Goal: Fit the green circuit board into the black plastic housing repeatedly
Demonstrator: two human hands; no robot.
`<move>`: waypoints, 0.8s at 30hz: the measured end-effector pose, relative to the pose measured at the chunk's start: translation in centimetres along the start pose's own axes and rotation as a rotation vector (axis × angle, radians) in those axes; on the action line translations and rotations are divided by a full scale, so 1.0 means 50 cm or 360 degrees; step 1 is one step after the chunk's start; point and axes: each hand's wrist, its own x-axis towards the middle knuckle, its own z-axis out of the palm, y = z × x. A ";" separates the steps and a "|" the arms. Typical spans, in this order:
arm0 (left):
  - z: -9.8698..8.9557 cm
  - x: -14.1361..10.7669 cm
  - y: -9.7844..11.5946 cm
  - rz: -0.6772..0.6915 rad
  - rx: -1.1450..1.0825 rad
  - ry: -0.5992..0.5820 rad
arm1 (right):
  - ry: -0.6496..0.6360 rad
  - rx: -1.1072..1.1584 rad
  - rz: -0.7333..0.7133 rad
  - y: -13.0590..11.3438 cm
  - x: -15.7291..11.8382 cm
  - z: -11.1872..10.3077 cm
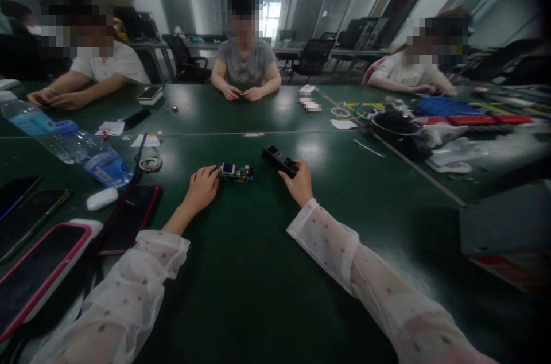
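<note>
A small green circuit board with a little screen lies on the dark green table near the middle. The fingertips of my left hand touch the left end of the board, the palm lowered toward the tabletop. To the right of the board, my right hand grips the near end of a black casing between thumb and fingers. The casing is tilted, its far end pointing up and left. Board and casing are apart.
Water bottles, a white case and several phones, one red-edged, lie at left. A wrench, cables and tools and a grey box are at right. Three people sit across the table.
</note>
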 end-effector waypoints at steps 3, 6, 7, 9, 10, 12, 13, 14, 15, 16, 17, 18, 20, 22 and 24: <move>0.001 0.000 -0.002 0.0008 0.0015 0.0000 | -0.0072 -0.0117 0.0017 0.000 -0.002 0.007; 0.001 0.001 -0.002 0.0013 0.0016 -0.0007 | -0.0042 -0.0167 -0.0022 -0.001 -0.003 0.008; 0.001 0.001 -0.002 0.0013 0.0014 -0.0008 | -0.0027 -0.0168 -0.0035 -0.001 -0.004 0.007; 0.001 0.001 -0.001 0.0008 0.0009 -0.0006 | -0.0006 -0.0162 -0.0046 0.000 -0.004 0.006; 0.001 0.001 -0.001 0.0005 0.0006 -0.0005 | 0.0000 -0.0156 -0.0042 0.001 -0.004 0.005; 0.001 0.000 0.000 0.0002 -0.0002 -0.0004 | 0.0003 -0.0146 -0.0024 0.002 -0.004 0.004; 0.000 0.000 0.000 0.0000 -0.0006 -0.0004 | 0.0003 -0.0144 -0.0017 0.002 -0.004 0.004; 0.001 0.000 0.000 -0.0003 -0.0011 -0.0002 | 0.0001 -0.0143 -0.0010 0.002 -0.004 0.004; 0.001 0.000 0.000 -0.0005 -0.0014 -0.0001 | -0.0005 -0.0143 -0.0007 0.002 -0.004 0.004; 0.001 0.000 0.000 -0.0007 -0.0016 0.0001 | -0.0012 -0.0145 -0.0006 0.002 -0.004 0.004; 0.001 0.000 -0.001 -0.0009 -0.0018 0.0001 | -0.0021 -0.0148 -0.0006 0.001 -0.004 0.003; 0.001 0.000 -0.001 -0.0010 -0.0019 0.0002 | -0.0031 -0.0152 -0.0005 0.000 -0.004 0.003; 0.002 0.000 -0.001 -0.0010 -0.0020 0.0004 | -0.0047 -0.0164 0.0009 -0.001 -0.004 0.003; 0.002 0.000 -0.001 -0.0006 -0.0022 0.0010 | -0.0060 -0.0180 0.0030 -0.002 -0.004 0.003; 0.002 0.000 -0.001 -0.0002 -0.0023 0.0014 | -0.0079 -0.0197 0.0043 -0.003 -0.004 0.003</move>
